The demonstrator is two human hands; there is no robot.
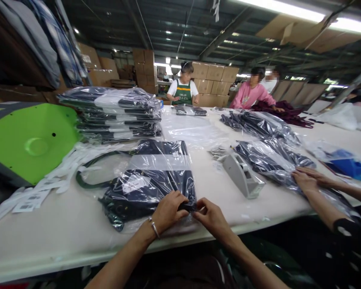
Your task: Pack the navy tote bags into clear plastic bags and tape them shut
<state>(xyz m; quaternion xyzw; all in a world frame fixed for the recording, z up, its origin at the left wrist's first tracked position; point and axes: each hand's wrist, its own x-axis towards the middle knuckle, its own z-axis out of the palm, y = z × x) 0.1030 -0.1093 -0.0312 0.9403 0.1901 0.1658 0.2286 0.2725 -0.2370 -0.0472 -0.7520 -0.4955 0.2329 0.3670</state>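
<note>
A folded dark navy garment (pixel 159 180) lies flat on the table in a clear plastic bag, with a white band across it and a white label (pixel 136 183) on top. A dark green loop (pixel 93 170) reaches out to its left inside the bag. At its near right corner, my left hand (pixel 170 208) is closed on the edge of the bagged garment. Just right of that corner, my right hand (pixel 212 218) pinches the bag's edge between thumb and fingers.
Stacked bagged garments (pixel 117 114) stand behind left, near a green machine (pixel 33 140) and paper labels (pixel 31 200). A grey tape dispenser (pixel 242 174) sits to the right. A co-worker's hands (pixel 308 178) press another bagged garment (pixel 264 162). Other people stand across the table (pixel 210 192).
</note>
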